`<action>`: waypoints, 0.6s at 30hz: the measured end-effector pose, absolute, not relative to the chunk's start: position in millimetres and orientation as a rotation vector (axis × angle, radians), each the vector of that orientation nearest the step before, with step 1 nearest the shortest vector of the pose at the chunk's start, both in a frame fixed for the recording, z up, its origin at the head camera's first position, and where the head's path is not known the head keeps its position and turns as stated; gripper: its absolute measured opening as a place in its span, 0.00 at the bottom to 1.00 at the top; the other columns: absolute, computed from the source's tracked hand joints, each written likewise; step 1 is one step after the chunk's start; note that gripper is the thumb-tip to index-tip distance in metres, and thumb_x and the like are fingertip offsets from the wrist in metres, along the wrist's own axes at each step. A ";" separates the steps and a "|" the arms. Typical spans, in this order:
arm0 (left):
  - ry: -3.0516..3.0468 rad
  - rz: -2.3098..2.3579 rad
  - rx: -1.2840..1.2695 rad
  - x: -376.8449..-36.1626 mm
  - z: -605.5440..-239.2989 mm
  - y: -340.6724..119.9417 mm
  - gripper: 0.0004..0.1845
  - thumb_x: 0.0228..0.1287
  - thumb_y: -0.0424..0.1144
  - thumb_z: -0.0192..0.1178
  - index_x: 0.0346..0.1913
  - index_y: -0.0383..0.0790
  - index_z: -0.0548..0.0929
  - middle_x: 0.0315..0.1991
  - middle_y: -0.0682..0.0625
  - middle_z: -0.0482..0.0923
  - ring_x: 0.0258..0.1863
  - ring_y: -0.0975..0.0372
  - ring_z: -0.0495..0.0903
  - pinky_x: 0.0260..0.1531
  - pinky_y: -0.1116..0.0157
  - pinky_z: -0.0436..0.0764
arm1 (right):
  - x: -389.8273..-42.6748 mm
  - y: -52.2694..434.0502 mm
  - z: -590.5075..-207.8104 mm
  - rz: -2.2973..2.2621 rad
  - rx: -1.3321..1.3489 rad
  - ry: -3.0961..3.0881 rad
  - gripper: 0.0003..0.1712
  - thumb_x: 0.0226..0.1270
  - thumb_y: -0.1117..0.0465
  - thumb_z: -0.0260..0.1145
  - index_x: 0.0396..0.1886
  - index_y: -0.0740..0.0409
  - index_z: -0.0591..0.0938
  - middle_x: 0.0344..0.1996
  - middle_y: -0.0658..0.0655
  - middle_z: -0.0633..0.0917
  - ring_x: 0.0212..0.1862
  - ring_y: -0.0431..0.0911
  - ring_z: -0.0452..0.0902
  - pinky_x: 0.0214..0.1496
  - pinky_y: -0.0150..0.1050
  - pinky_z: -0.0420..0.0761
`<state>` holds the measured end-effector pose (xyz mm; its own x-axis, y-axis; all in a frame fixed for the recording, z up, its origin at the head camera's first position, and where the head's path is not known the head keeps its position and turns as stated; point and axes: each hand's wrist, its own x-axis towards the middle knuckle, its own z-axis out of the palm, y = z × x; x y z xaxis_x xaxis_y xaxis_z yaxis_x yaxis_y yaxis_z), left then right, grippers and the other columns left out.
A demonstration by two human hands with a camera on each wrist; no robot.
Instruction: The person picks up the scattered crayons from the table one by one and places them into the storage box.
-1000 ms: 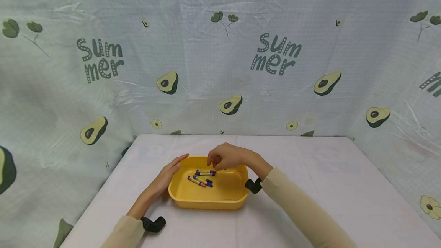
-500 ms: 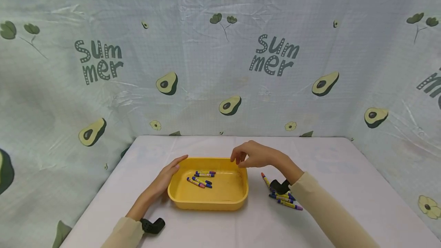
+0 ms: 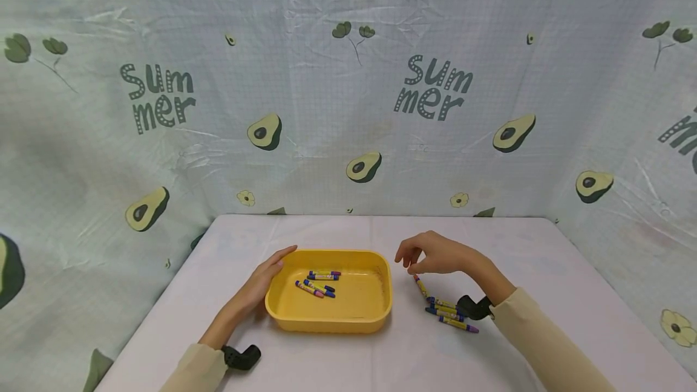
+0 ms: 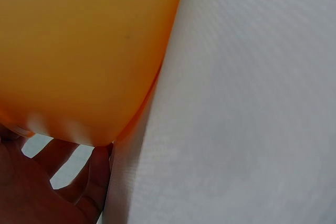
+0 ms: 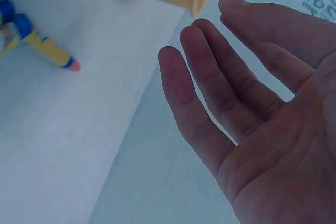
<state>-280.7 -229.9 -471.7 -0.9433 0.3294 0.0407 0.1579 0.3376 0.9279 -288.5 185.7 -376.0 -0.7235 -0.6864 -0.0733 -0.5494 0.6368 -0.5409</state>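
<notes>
A yellow plastic tray sits on the white table with several yellow-and-blue crayons in its left half. Along its left side lies my left hand; in the left wrist view the fingertips touch the tray's outer wall. My right hand is raised to the right of the tray, fingers loosely bent. In the right wrist view the palm and fingers hold nothing. Below that hand a crayon with a reddish tip points toward it, beside a small heap of crayons on the table.
A pale cloth with avocados and lettering hangs behind the table and on both sides. The white tabletop extends right of the crayon heap. Each wrist wears a black camera mount.
My right hand has moved from over the tray to the right, past its rim, uncovering the crayon heap. The left hand and the crayons in the tray stay where they were.
</notes>
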 end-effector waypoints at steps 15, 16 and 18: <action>2.443 1.661 0.465 -280.2 -471.8 -230.1 0.27 0.86 0.41 0.31 0.81 0.44 0.59 0.81 0.37 0.57 0.79 0.42 0.61 0.78 0.41 0.60 | -274.8 239.8 -412.2 -0.789 -0.886 2.572 0.13 0.64 0.67 0.72 0.48 0.58 0.85 0.39 0.55 0.88 0.41 0.37 0.81 0.43 0.30 0.84; 2.443 1.660 0.463 -280.2 -472.0 -230.2 0.27 0.86 0.41 0.31 0.81 0.44 0.59 0.81 0.37 0.57 0.79 0.42 0.61 0.78 0.41 0.60 | -274.1 242.6 -414.4 -0.793 -0.879 2.569 0.13 0.64 0.67 0.72 0.47 0.57 0.85 0.38 0.54 0.88 0.41 0.37 0.81 0.43 0.30 0.84; 2.443 1.662 0.462 -280.1 -472.1 -230.2 0.27 0.86 0.42 0.32 0.82 0.45 0.59 0.81 0.37 0.57 0.79 0.42 0.61 0.78 0.41 0.60 | -271.9 247.5 -418.4 -0.806 -0.863 2.560 0.13 0.63 0.67 0.73 0.47 0.57 0.86 0.38 0.54 0.87 0.40 0.37 0.81 0.42 0.31 0.83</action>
